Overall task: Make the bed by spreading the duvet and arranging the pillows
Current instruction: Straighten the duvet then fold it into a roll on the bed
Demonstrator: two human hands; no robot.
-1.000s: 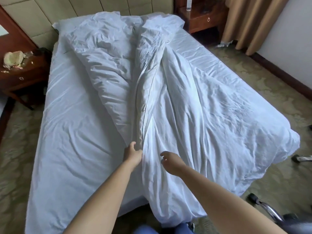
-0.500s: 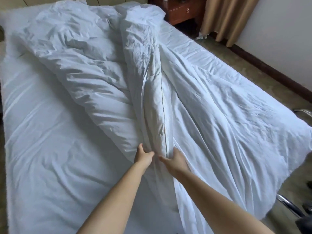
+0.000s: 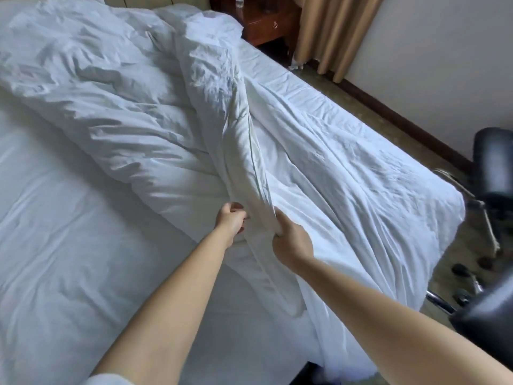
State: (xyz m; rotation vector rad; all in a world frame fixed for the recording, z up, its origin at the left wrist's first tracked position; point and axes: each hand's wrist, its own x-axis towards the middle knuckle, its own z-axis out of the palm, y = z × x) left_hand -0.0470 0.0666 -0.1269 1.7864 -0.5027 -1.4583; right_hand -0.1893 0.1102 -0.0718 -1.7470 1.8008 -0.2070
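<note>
**Both hands on the duvet's ridge**

Head view: the white duvet (image 3: 155, 112) lies bunched along the bed (image 3: 55, 245) (right side draped over the edge). The left hand (image 3: 231, 220) and right hand (image 3: 291, 238) each curl fingers around its raised central fold.

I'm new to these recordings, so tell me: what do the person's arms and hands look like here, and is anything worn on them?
Both forearms are bare, with no watch, bracelet or glove showing on the left hand or the right hand. No rings can be made out. Near the bottom edge, a bit of white sleeve shows on the left arm. The right arm is bare as far as the picture reaches.
</note>
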